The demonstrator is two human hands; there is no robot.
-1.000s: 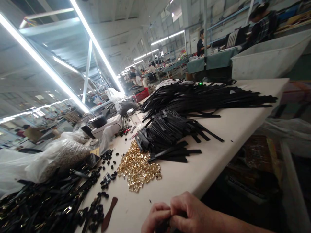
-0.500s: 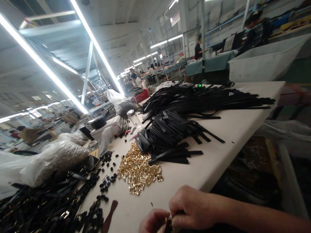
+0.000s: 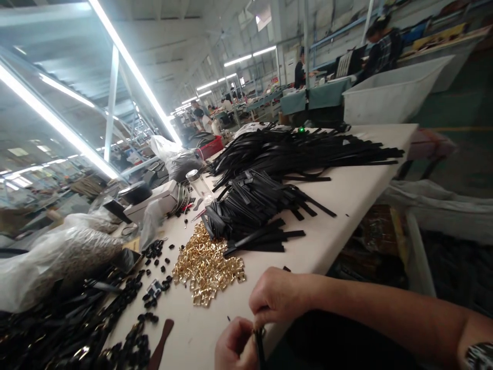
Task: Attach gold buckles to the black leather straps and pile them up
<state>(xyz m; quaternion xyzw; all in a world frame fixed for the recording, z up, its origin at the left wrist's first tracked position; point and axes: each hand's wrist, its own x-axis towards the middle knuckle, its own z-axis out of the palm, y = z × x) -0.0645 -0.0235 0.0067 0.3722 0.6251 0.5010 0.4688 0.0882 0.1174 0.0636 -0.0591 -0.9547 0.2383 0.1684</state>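
Near the bottom centre, my left hand (image 3: 235, 345) has its fingers closed around a black strap (image 3: 260, 349) with a small gold piece at its upper end. My right hand (image 3: 275, 295) is closed against the same strap end, touching my left fingertips. A short black tip shows just above my right hand. Beyond the hands lies a pile of gold buckles (image 3: 208, 264). Behind that is a bundle of black straps (image 3: 250, 208), with longer black straps (image 3: 300, 149) farther back. A brown flat tool (image 3: 162, 343) rests to the left of my hands.
Finished-looking black straps with gold parts (image 3: 50, 329) are heaped at the lower left, beside small black loops (image 3: 154, 249). Plastic bags (image 3: 73, 257), a white box (image 3: 154, 200) and a clear jar (image 3: 198, 182) stand behind. The table edge (image 3: 346, 241) slopes along the right. People work in the background.
The view has shifted, so the table and piles appear farther left. Both hands appear higher and slightly left, still together, and more of the strap and right forearm shows.
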